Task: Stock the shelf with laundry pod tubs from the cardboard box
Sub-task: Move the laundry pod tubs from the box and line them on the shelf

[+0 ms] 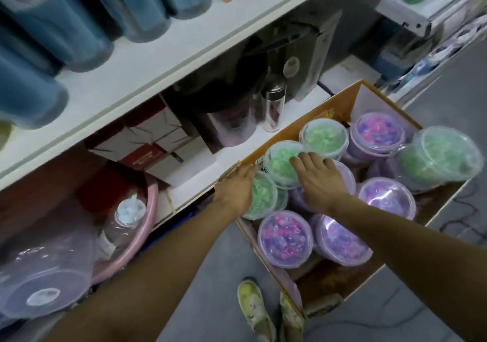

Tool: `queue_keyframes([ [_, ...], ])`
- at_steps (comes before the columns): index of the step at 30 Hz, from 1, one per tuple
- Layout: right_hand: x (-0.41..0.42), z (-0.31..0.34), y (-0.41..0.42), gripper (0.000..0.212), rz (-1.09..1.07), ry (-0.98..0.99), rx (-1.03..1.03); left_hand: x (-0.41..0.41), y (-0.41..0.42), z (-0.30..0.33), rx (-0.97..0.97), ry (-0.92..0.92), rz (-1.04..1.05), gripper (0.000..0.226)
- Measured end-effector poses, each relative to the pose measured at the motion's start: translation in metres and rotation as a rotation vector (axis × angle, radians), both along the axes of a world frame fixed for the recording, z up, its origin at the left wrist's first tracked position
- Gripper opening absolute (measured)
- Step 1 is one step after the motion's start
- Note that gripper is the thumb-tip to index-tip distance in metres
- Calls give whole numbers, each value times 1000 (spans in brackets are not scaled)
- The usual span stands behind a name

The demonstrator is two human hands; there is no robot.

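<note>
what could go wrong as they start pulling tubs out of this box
1. The green tubs under the right hand sit stacked and tilted on others; lifting one may topple its neighbours.
2. The cardboard box leans against the shelf edge, and the left hand is at its rim, so a tug could shift it.
3. The lower shelf is already crowded near the clear bottle, which could be knocked.

Both forearms are bare, with no sleeves showing up to the edge of the view, and no watch, bracelet or rings can be seen on either wrist or hand. At the bottom, the person wears slip-on shoes (254, 307) in a faded yellow-green, blotchy print with pale soles.
</note>
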State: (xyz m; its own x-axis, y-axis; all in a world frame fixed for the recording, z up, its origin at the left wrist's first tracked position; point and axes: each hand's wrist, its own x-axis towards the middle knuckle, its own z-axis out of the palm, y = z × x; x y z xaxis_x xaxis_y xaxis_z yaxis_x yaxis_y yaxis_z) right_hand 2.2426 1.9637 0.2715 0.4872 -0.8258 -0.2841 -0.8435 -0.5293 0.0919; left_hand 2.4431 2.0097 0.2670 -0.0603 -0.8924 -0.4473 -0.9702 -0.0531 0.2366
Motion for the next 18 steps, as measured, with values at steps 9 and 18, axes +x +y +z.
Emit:
queue_keyframes([
  [9, -4, -3, -13, 48, 196, -106, -219, -9, -36, 18, 32, -185, -110, 46],
  [18, -23, 34, -26, 33, 16, -352, -129, 2, -34, 40, 141, 30, -123, 27],
])
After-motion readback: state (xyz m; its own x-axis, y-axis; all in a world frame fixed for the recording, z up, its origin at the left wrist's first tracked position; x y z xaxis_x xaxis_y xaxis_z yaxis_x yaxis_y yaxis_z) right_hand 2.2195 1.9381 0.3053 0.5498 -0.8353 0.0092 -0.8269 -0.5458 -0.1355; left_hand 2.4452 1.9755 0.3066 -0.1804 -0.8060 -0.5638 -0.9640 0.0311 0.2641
